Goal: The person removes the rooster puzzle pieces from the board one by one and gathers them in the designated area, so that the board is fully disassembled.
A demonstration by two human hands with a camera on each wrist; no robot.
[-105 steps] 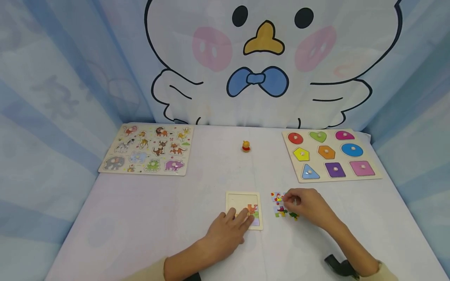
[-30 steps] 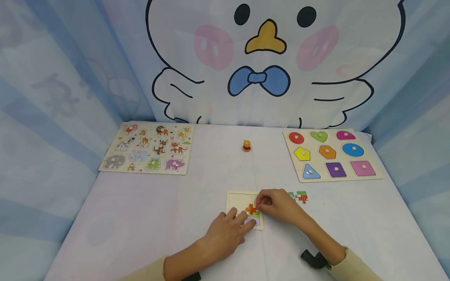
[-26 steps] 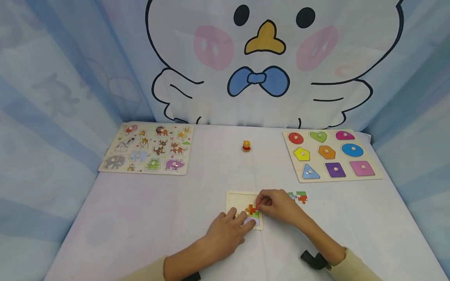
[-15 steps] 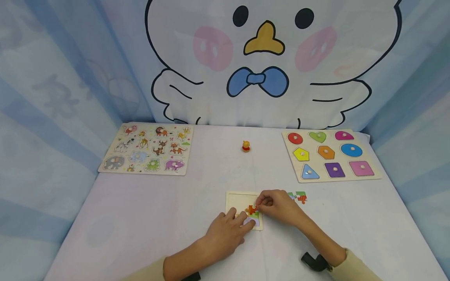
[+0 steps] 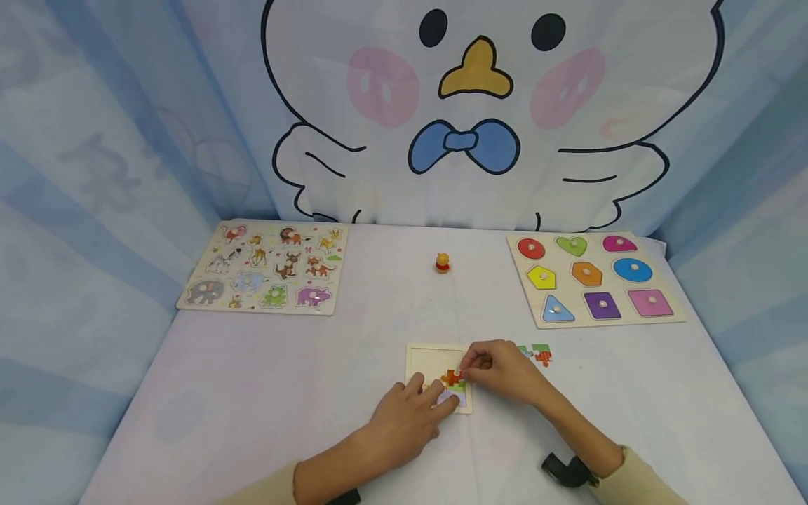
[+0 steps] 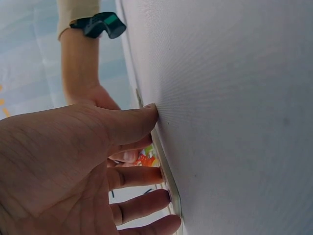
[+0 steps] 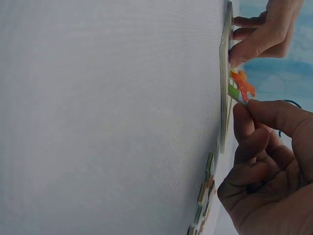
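A small wooden puzzle tray [image 5: 434, 355] lies at the front middle of the table, with some jigsaw pieces fitted in its lower right part. My left hand [image 5: 404, 424] rests across its lower left, fingers spread and pressing on the tray and pieces. At the tray's right side, my right hand [image 5: 505, 372] pinches an orange and green jigsaw piece [image 7: 242, 84] between thumb and index finger. In the right wrist view that piece stands tilted over the tray, its lower edge close to the left thumb and fingers. The tray's lower left is hidden under my left hand.
Loose jigsaw pieces [image 5: 541, 353] lie right of the tray, partly behind my right hand. An animal puzzle board [image 5: 293, 280] sits at the back left and a shape board [image 5: 568, 308] at the back right. A small yellow and red figure [image 5: 442, 263] stands between them.
My right hand has moved left from the loose pieces to the tray, bringing the jigsaw piece. Over the last second it shifts the piece only slightly. My left hand stays on the tray.
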